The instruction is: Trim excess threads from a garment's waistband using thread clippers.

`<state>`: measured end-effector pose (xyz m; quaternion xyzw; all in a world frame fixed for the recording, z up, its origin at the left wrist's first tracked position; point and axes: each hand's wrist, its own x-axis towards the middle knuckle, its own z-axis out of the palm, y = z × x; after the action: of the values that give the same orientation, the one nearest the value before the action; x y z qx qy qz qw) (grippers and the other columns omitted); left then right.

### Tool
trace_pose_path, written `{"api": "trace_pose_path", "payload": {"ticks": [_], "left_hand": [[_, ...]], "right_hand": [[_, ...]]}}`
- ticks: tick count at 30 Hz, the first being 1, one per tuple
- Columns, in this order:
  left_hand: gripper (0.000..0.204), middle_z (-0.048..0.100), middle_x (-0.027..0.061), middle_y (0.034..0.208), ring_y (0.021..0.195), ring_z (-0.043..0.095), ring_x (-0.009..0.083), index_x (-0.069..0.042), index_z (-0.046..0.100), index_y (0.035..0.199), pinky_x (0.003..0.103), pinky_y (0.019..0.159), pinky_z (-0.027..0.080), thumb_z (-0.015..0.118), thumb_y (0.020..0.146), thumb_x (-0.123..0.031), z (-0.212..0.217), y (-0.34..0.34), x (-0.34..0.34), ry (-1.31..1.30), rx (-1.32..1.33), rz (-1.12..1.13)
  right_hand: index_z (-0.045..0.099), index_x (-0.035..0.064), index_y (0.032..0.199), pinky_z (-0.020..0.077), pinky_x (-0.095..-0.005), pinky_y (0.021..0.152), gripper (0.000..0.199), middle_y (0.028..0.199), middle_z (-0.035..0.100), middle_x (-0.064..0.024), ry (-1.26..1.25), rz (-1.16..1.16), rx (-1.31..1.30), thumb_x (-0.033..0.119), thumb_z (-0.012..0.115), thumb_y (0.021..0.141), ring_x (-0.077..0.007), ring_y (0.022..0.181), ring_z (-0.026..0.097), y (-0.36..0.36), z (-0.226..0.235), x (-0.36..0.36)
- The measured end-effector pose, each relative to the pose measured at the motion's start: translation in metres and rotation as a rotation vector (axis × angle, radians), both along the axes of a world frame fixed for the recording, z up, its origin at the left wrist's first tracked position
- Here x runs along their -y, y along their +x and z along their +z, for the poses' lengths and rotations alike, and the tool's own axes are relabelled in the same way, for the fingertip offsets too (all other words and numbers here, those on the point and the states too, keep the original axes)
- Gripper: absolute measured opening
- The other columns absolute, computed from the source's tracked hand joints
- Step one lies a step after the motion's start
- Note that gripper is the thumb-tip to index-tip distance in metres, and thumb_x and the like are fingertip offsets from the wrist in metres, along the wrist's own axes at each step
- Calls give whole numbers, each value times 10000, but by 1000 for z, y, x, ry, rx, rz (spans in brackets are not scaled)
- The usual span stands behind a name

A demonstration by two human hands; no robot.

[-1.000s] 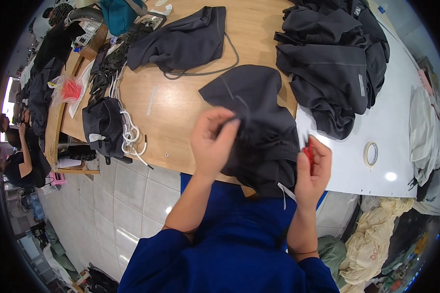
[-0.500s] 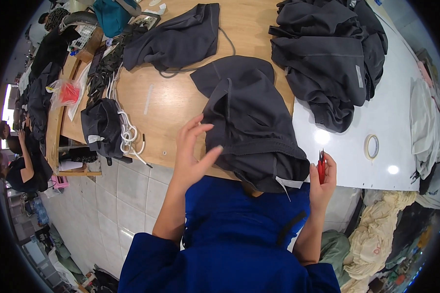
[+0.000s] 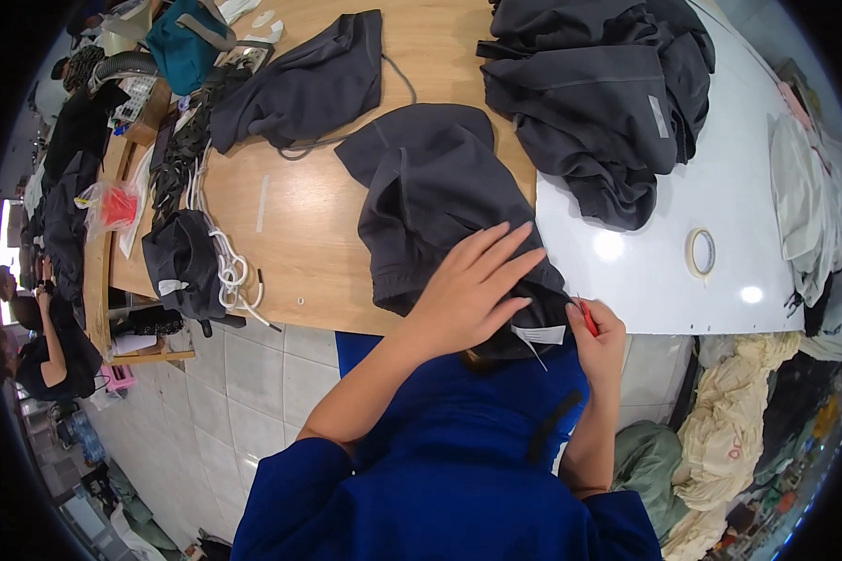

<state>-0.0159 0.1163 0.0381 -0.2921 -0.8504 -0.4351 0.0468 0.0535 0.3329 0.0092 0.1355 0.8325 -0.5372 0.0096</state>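
A dark grey garment (image 3: 444,173) with a gathered waistband lies at the table's front edge, partly hanging over it. My left hand (image 3: 468,294) is spread over its near part, fingers apart and pointing up to the right. At the garment's right corner my right hand (image 3: 603,346) is closed around red-handled thread snips (image 3: 587,319), their tips by the fabric edge. A white label (image 3: 540,334) with a loose thread hangs from the waistband between my hands. Whether my right fingers also pinch cloth is hidden.
Dark garments are heaped (image 3: 599,103) at the back right, and another grey piece (image 3: 309,79) lies at the back left. A tape roll (image 3: 700,253) rests on the white tabletop. White cord (image 3: 234,271) lies beside a dark bundle (image 3: 182,257). A person (image 3: 51,346) is at far left.
My left hand has moved right and come down over the garment. My right hand has brought the snips left to the garment's corner. The whole view has shifted slightly.
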Motion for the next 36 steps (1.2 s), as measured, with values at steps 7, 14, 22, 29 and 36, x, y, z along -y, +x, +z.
{"api": "trace_pose_path", "payload": {"ticks": [7,14,22,29,36], "left_hand": [[221,648,80,799,774,587,240,-44,647,1030,369,940,390,606,853,-169,-1,-23,9,-36,276,-314],[286,561,-31,798,775,453,34,37,601,992,201,711,399,490,962,-225,-8,-4,17,552,1090,-247],[263,619,41,1011,935,531,94,18,584,1014,230,872,401,445,974,-202,3,11,8,503,890,-90],[242,464,115,1317,1109,474,179,-15,572,1007,291,946,358,433,973,-210,-11,17,6,708,892,-342],[240,572,105,1173,946,511,169,-3,570,939,274,885,386,445,963,-206,-12,20,7,766,666,-320]], "right_hand": [[590,-19,944,378,-209,706,172,811,544,29,-654,-84,59,147,549,926,-59,748,461,-3,19,5],[595,-16,924,385,-205,679,134,786,540,18,-221,-41,-80,99,526,922,-60,738,467,-38,7,32],[621,-23,934,428,-187,598,150,710,605,-26,4,32,-354,58,673,819,-66,615,521,-19,46,66],[609,-16,836,380,-171,521,106,622,560,5,-587,-62,-95,79,608,882,-32,549,483,-12,39,56],[582,25,778,418,-172,487,210,609,568,-11,-817,143,118,175,557,922,-57,521,534,-19,53,41]]}}
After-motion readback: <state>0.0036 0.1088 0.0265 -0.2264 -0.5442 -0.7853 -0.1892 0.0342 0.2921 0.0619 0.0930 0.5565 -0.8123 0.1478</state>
